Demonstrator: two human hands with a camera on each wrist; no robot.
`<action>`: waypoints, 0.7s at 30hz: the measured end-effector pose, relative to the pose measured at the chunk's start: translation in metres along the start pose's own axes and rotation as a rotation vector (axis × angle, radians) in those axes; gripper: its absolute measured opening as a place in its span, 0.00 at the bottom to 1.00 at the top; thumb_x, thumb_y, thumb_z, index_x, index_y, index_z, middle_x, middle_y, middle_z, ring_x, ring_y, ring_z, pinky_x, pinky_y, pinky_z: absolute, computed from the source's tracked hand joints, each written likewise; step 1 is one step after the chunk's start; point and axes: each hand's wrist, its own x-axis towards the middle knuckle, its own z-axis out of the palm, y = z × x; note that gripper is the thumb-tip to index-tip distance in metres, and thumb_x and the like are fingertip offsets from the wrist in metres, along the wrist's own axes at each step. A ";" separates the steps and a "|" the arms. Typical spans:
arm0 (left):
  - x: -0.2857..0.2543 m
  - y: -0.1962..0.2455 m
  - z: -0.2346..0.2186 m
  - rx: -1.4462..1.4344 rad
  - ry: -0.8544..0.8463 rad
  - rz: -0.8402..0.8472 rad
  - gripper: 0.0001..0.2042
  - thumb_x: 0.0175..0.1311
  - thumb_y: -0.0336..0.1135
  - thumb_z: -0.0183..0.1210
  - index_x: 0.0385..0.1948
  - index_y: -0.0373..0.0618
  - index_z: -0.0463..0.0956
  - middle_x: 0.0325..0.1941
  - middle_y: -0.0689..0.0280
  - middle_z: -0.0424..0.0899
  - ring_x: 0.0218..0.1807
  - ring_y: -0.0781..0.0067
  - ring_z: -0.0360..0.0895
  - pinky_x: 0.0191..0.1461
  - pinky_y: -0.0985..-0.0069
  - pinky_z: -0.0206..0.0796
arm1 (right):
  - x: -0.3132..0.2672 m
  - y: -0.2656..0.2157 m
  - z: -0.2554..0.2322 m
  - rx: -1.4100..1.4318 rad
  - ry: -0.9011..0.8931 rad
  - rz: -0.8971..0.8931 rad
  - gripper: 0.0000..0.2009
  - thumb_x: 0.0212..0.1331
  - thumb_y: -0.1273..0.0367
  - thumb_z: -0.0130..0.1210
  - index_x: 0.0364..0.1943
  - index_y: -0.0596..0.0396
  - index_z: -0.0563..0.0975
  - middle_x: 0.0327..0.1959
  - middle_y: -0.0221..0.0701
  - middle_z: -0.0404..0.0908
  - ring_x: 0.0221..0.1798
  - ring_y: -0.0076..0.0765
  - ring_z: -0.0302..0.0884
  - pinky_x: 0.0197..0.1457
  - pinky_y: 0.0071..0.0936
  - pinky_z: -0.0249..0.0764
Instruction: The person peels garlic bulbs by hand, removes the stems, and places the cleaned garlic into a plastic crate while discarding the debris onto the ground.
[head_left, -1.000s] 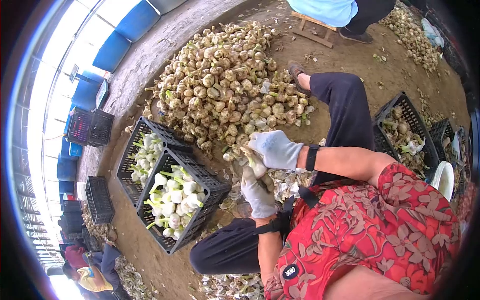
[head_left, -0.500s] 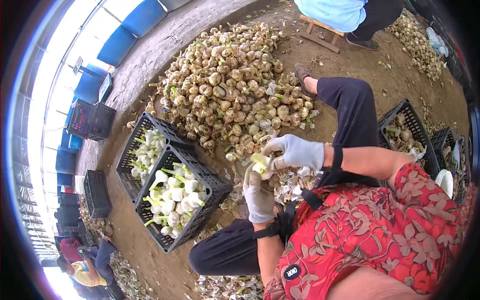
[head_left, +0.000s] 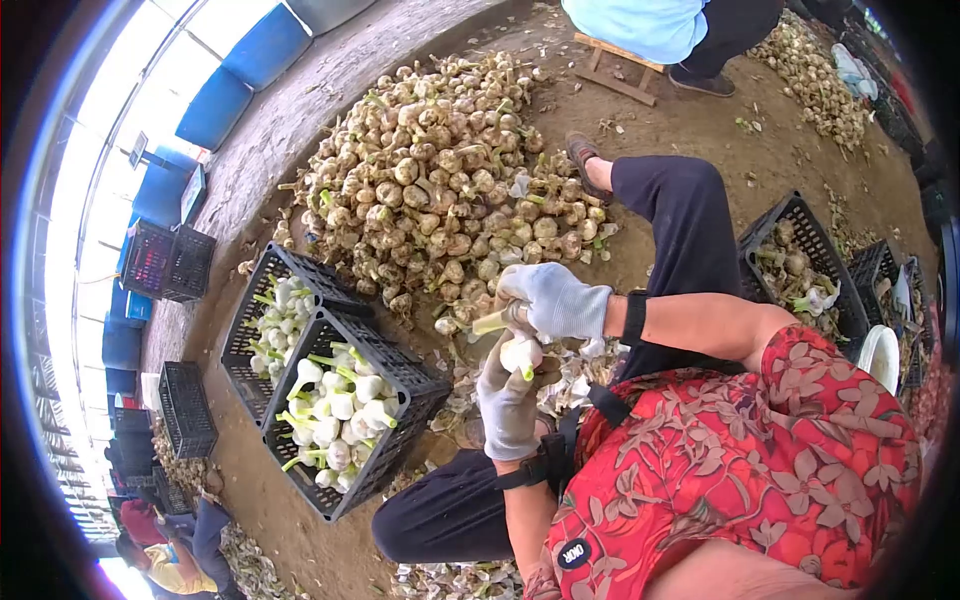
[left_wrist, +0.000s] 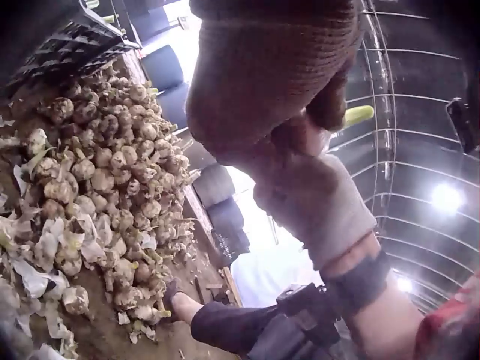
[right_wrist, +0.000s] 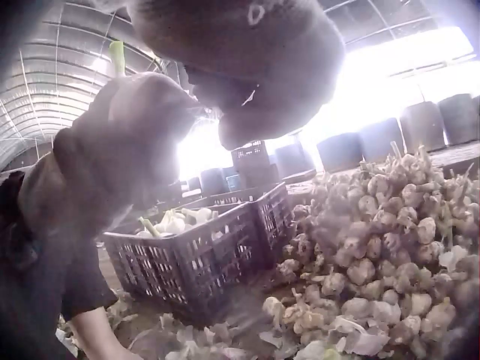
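In the head view my gloved left hand (head_left: 507, 405) holds a white garlic bulb (head_left: 521, 356), its short green stub pointing towards my body. My gloved right hand (head_left: 555, 300) is right above the bulb, fingers curled. A pale garlic stalk (head_left: 489, 322) sticks out of that hand towards the crates. In the left wrist view the green stub (left_wrist: 358, 115) shows beyond the fingers, and much of the bulb is hidden by both hands. The right wrist view has the stub (right_wrist: 117, 57) rising above the left hand (right_wrist: 124, 142).
Ahead lies a big heap of unpeeled garlic (head_left: 430, 190). Beside it stand two black crates of cleaned bulbs, the nearer crate (head_left: 425, 385) in front. Papery skins (head_left: 465, 385) litter the ground. Another crate (head_left: 797, 215) and a white bucket (head_left: 880, 357) stand right. Other people sit nearby.
The bulb has turned in my hands, its green end now facing my body. My right hand has drawn slightly back and up, with a pale stalk now pointing out of it.
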 end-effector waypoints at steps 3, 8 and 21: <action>-0.001 -0.004 0.000 -0.033 0.027 -0.061 0.27 0.54 0.36 0.64 0.54 0.31 0.67 0.42 0.58 0.79 0.38 0.62 0.82 0.41 0.69 0.78 | 0.003 0.002 0.004 -0.062 0.064 0.091 0.08 0.50 0.71 0.58 0.36 0.56 0.76 0.33 0.41 0.77 0.38 0.52 0.76 0.40 0.40 0.72; 0.003 -0.015 -0.006 -0.108 0.015 -0.002 0.26 0.52 0.35 0.63 0.54 0.36 0.66 0.44 0.58 0.79 0.44 0.60 0.81 0.46 0.66 0.76 | 0.009 0.002 0.004 0.064 0.111 0.096 0.09 0.52 0.71 0.60 0.36 0.56 0.76 0.33 0.42 0.77 0.40 0.51 0.76 0.43 0.39 0.72; 0.001 -0.010 -0.004 -0.127 0.100 0.021 0.20 0.53 0.21 0.51 0.51 0.37 0.70 0.49 0.58 0.79 0.51 0.64 0.78 0.55 0.64 0.74 | 0.016 -0.004 -0.009 0.228 0.206 0.110 0.04 0.57 0.81 0.54 0.36 0.62 0.75 0.36 0.32 0.75 0.39 0.24 0.74 0.45 0.22 0.71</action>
